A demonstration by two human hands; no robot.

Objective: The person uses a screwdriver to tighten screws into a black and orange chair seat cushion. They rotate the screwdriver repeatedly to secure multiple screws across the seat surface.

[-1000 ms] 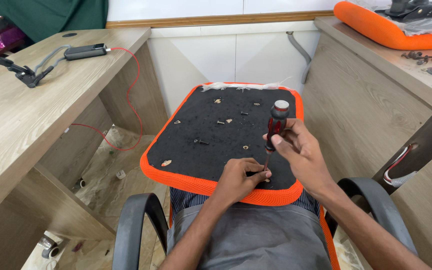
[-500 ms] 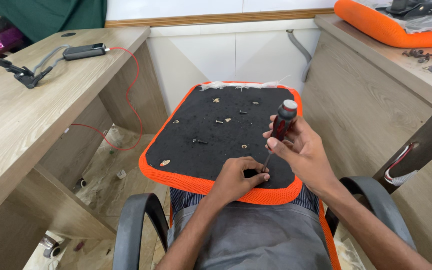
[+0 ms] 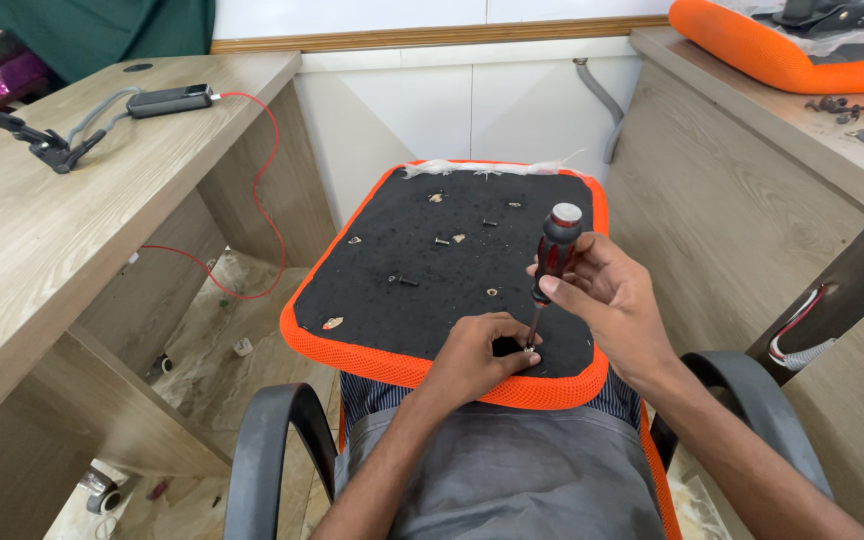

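Gripping the red and black screwdriver (image 3: 555, 255) just right of the frame's centre, my right hand (image 3: 607, 300) has its fingers curled tight around the handle, the shaft nearly upright. Its tip meets the black underside of the orange-rimmed seat cushion (image 3: 422, 270) on my lap, where my left hand (image 3: 477, 355) pinches thumb and fingertips around the tip. Loose screws (image 3: 442, 240) lie scattered higher up. A wooden desk (image 3: 42, 230) fills the left.

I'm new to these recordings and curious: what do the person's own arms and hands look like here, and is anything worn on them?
Both arms are bare in everything the camera shows: no sleeves reach into view. The left hand and right hand wear no gloves, and no rings, watch or bands show. Grey clothing and a striped garment cover the lap.
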